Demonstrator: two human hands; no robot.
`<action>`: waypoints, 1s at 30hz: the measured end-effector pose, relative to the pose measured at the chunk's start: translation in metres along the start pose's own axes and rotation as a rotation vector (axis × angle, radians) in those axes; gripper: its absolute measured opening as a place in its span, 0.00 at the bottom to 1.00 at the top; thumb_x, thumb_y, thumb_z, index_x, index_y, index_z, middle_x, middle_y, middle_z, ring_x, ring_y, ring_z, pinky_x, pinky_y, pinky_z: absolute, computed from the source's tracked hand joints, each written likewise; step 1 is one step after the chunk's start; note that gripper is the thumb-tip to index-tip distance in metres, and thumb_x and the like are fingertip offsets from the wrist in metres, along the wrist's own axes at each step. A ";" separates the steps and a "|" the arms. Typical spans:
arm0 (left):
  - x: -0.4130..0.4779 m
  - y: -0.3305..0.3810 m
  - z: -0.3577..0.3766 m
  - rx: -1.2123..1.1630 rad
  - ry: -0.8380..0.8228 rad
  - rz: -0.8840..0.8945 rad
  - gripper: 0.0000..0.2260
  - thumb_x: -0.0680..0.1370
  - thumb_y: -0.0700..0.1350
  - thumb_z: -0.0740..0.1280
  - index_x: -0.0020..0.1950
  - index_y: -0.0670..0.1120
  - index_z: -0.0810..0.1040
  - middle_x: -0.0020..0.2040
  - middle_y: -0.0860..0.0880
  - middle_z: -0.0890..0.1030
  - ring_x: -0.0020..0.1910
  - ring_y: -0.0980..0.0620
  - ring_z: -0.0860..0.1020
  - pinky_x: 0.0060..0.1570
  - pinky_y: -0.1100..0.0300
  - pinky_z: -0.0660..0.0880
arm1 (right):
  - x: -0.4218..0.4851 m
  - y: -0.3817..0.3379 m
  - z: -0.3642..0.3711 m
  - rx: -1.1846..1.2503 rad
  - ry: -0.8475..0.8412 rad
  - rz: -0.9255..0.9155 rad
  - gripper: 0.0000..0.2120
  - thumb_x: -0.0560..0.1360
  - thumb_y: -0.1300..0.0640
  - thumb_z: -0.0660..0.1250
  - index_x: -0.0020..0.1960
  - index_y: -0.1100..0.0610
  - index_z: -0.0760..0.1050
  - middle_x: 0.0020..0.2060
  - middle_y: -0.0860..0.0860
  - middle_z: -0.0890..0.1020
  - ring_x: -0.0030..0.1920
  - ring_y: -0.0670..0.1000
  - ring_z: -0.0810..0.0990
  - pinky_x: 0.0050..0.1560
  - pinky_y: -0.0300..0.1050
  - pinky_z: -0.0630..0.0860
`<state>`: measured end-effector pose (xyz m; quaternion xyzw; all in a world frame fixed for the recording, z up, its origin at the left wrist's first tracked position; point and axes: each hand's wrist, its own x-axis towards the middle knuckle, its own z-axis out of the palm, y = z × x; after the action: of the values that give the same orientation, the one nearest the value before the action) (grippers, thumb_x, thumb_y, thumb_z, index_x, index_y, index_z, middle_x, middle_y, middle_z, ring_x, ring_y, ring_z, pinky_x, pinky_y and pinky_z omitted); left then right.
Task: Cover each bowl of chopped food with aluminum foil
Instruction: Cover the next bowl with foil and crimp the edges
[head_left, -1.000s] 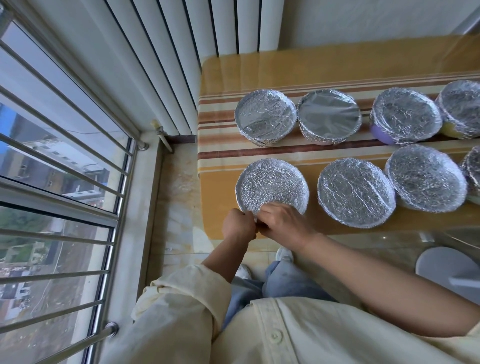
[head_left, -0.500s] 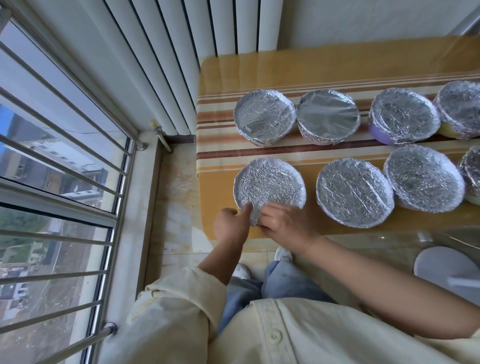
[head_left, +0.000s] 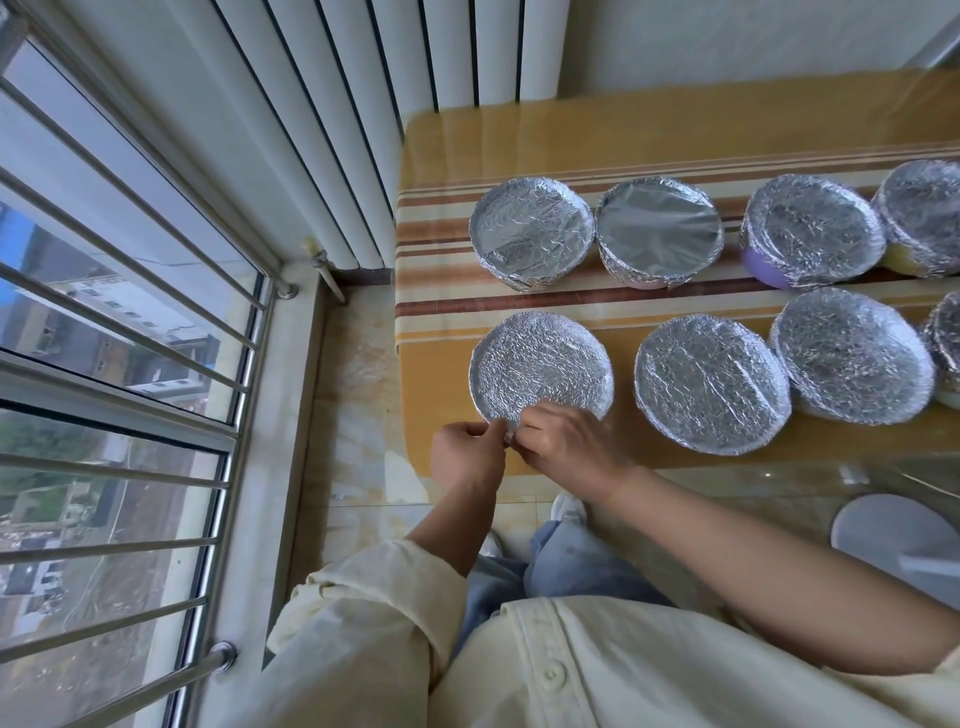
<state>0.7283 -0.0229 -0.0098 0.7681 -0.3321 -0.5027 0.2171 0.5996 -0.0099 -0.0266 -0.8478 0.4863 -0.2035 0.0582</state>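
**At the table's near-left corner: foil being crimped on the front-row end bowl**

- Yellow striped table (head_left: 519, 130) sits beside a white radiator (head_left: 363, 130) and a barred window (head_left: 130, 322).
- Eight bowls are in view in two rows of four, all already foil-topped. The contents can't be seen.
- In the back row, the purple bowl (head_left: 759, 271) and yellow bowl (head_left: 905, 264) show colour below the wrap. The other two are wrapped down the sides.
- In the front row, the middle bowl (head_left: 711, 382) and its right neighbour (head_left: 854, 353) look finished. The fourth is cut off by the frame edge.
- The bowl in hand is the near-left bowl (head_left: 540, 364), close to the table's front edge and well apart from the middle bowl. Its foil lies flat over the top, with the rim line visible all round.
- The left hand (head_left: 467, 457) has its fingers curled and pinches the foil edge (head_left: 511, 434) at the near rim.
- The right hand (head_left: 571, 447) meets it from the other side, also pinching that edge, knuckles over the rim.

Step, as a judgement: final tuck on this bowl, and the task looks close to done.

The next move probably calls for:
- Folding the loose tab down under the rim.
- Running the fingers round to check the seal.
- Light pressure only, since thin foil tears and the bowl could slide toward the edge.
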 end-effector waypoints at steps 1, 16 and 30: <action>0.000 -0.001 0.000 0.024 -0.019 0.005 0.14 0.68 0.51 0.71 0.26 0.44 0.81 0.27 0.49 0.81 0.32 0.44 0.82 0.42 0.49 0.81 | 0.000 0.000 -0.001 -0.001 -0.003 -0.001 0.11 0.60 0.66 0.78 0.32 0.59 0.76 0.29 0.52 0.73 0.30 0.52 0.74 0.25 0.41 0.63; 0.022 0.012 -0.010 0.309 -0.035 0.123 0.14 0.71 0.43 0.69 0.24 0.47 0.79 0.32 0.43 0.84 0.37 0.43 0.84 0.43 0.50 0.81 | -0.012 0.004 -0.010 0.062 -0.064 0.157 0.12 0.60 0.61 0.81 0.36 0.60 0.78 0.34 0.52 0.77 0.36 0.54 0.78 0.32 0.43 0.73; 0.010 -0.004 0.004 0.019 0.012 0.005 0.16 0.73 0.45 0.71 0.26 0.45 0.77 0.23 0.48 0.75 0.29 0.46 0.76 0.35 0.56 0.73 | -0.003 0.003 -0.005 0.048 -0.010 0.037 0.13 0.57 0.68 0.79 0.33 0.58 0.77 0.29 0.51 0.73 0.31 0.52 0.75 0.27 0.41 0.66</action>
<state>0.7287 -0.0272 -0.0203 0.7724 -0.3372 -0.4943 0.2132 0.5939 -0.0087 -0.0233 -0.8379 0.4967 -0.2098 0.0845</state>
